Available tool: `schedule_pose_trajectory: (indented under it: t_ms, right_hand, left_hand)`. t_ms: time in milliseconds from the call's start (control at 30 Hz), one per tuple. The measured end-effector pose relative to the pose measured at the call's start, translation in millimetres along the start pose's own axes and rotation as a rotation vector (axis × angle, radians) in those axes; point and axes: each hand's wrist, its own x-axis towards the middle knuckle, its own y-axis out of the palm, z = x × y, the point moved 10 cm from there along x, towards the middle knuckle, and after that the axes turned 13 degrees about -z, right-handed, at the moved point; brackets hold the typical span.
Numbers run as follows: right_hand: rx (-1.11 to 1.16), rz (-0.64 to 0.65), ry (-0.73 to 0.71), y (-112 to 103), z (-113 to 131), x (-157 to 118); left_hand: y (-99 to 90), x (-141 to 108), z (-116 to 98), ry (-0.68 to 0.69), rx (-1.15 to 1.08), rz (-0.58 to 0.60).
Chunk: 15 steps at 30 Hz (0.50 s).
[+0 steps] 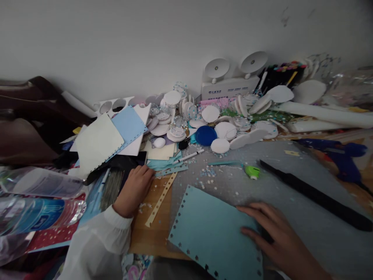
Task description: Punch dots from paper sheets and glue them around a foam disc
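Observation:
A teal sheet of paper [218, 229] with small flower-shaped holes punched along its edges lies at the front of the table. Spread over its right side are the stretched fingers of my right hand [271, 229], touching its upper face. My left hand [136, 186] rests beside a pile of teal paper pieces [166, 163], its fingers bent and close together; what lies under the fingertips is hidden. A cream punched strip [161, 200] is just right of that hand. Farther back sits a small green craft punch [252, 172], near a thin teal strip [224, 163].
A long black-handled tool [314, 194] and a blue glue gun [340, 153] lie at the right. White discs [211, 114], a blue lid [206, 135] and a white twin-head lamp [230, 89] line the back. Cream paper [100, 142] and plastic bottles [40, 216] are at the left.

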Motion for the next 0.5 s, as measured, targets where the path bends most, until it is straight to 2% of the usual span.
schedule_pose_trajectory:
  t_ms: [133, 233, 333, 400, 500]
  right_hand:
    - [-0.004, -0.003, -0.004, -0.7, 0.5, 0.2]
    - [-0.001, -0.001, 0.0, -1.1, 0.9, 1.4]
    - [0.008, 0.003, 0.02, -0.7, -0.8, 1.5]
    - [0.007, 0.01, 0.036, 0.6, -3.1, 0.4]
    - [0.007, 0.018, 0.041, 2.5, -4.5, -1.1]
  left_hand:
    - [-15.2, -1.2, 2.1, 0.027, -0.138, 0.0]
    - [-25.6, -13.2, 2.6, 0.091, -0.336, 0.07]
    - [-28.7, -25.6, 18.9, 0.011, -0.352, 0.121]
    - [-28.5, -31.0, 30.8, -0.06, -0.309, 0.116]
    - [-23.3, -36.7, 41.2, -0.095, -0.269, 0.103]
